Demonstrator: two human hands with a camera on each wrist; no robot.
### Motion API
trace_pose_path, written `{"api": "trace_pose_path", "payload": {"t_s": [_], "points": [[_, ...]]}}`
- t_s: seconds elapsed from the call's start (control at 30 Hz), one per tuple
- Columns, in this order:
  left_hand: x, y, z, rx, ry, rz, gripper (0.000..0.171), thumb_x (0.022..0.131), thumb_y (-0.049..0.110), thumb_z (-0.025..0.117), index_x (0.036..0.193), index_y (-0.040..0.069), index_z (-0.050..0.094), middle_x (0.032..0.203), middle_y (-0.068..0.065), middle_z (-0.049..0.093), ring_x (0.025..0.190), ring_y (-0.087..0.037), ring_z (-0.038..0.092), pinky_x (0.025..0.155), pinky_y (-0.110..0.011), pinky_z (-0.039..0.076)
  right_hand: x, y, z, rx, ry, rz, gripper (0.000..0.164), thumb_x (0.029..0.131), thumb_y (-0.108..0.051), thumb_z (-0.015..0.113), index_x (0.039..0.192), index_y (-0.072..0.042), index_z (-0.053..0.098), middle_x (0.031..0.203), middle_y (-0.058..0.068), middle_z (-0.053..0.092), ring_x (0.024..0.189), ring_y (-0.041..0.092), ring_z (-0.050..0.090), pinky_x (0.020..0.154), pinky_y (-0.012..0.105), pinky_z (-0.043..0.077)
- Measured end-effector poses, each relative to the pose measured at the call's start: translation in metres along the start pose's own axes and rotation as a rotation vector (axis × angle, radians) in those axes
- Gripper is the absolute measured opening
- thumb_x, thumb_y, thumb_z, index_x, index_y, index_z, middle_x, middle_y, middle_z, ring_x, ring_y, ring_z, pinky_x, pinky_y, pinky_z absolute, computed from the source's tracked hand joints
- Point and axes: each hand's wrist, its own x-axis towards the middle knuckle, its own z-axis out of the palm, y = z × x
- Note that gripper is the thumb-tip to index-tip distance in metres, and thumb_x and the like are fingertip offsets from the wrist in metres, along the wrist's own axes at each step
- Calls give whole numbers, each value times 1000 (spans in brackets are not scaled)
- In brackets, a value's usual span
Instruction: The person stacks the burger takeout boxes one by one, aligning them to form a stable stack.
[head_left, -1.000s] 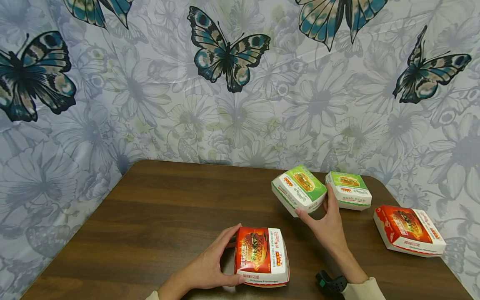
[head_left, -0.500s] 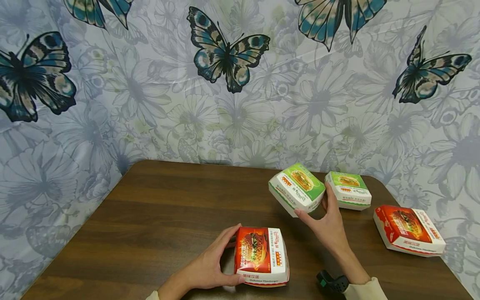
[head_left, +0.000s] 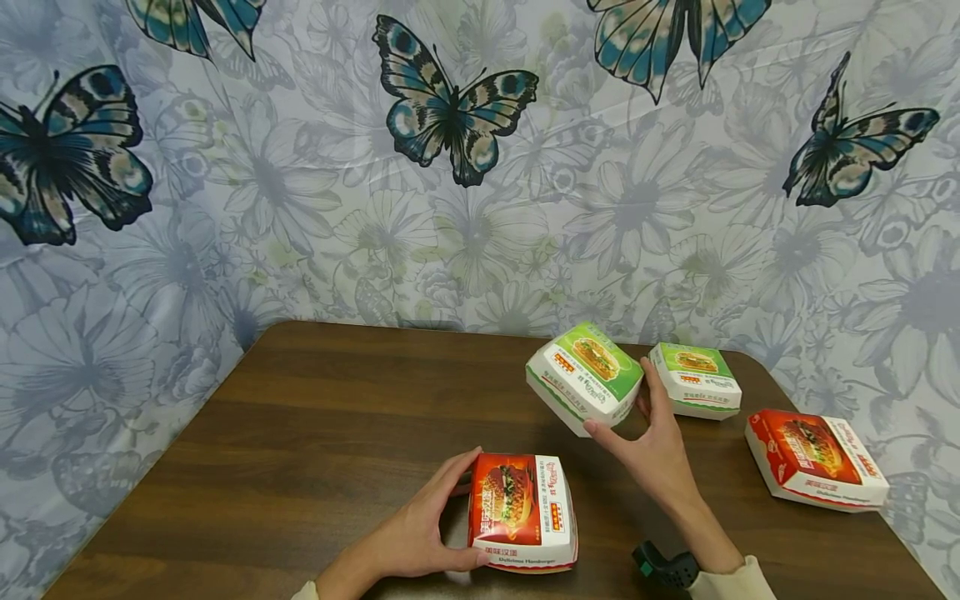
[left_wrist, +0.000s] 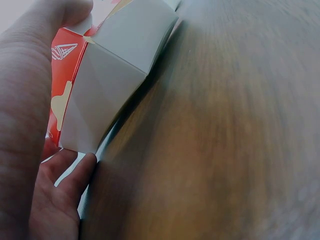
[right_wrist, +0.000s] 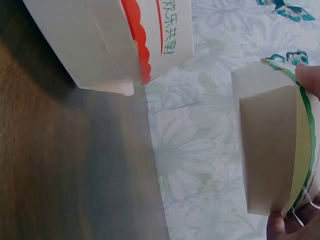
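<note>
My left hand (head_left: pixel 420 533) grips a red-and-white hamburger box (head_left: pixel 519 508) near the table's front, thumb at its near corner and fingers at the far side. In the left wrist view that box's plain grey-white wall (left_wrist: pixel 107 95) shows close to the wood. Farther back, my right hand (head_left: pixel 654 454) holds a green-and-white hamburger box (head_left: pixel 587 375) by its right side, tilted and raised off the table. The right wrist view has this box (right_wrist: pixel 267 145) at the right, between thumb and fingers. A second green-and-white hamburger box (head_left: pixel 696 382) sits just right of the right fingers.
Another red-and-white hamburger box (head_left: pixel 817 458) lies near the right edge of the brown wooden table (head_left: pixel 300 433). A black strap device (head_left: pixel 663 567) is at the right wrist. Behind the table hangs a butterfly-patterned cloth (head_left: pixel 480 250).
My right hand has shifted the held green box a little left and up, away from the other green box. The left hand and its red box stay put.
</note>
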Motion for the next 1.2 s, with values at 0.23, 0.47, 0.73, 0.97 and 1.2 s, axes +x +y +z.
{"api": "trace_pose_path", "payload": {"t_s": [0.23, 0.47, 0.73, 0.97, 1.2], "points": [[-1, 2, -1, 6, 0, 10, 109, 83, 48, 85, 165, 29, 15, 162, 2, 31, 138, -18, 51, 116, -43, 41, -1, -1, 0, 5, -6, -61, 114, 85, -25, 86, 167, -25, 7, 168, 10, 23, 148, 37, 37, 110, 6, 28], [-2, 1, -1, 15, 5, 27, 109, 83, 47, 85, 165, 28, 16, 161, 1, 32, 138, -18, 50, 116, -43, 41, -1, 0, -2, 35, -18, -115, 113, 83, -19, 88, 166, -31, 11, 164, 11, 32, 145, 32, 41, 107, 2, 27], [0, 1, 0, -1, 0, 30, 108, 83, 46, 85, 165, 27, 16, 161, 1, 32, 137, -19, 51, 117, -42, 41, -2, -2, -4, 49, -47, -160, 113, 82, -16, 88, 165, -33, 14, 167, 10, 27, 145, 36, 39, 109, 4, 27], [0, 1, 0, -2, -1, 16, 109, 83, 48, 84, 165, 25, 16, 162, 3, 31, 138, -17, 50, 117, -43, 40, -4, -4, -5, 48, -73, -184, 114, 80, -13, 88, 165, -35, 15, 168, 12, 24, 143, 37, 41, 108, 4, 28], [-1, 1, 0, 2, 2, 18, 109, 83, 48, 85, 165, 27, 16, 161, 3, 31, 138, -17, 50, 117, -43, 40, -5, -6, -6, 32, -96, -212, 115, 78, -13, 89, 164, -38, 16, 167, 10, 27, 145, 41, 41, 109, 6, 30]]}}
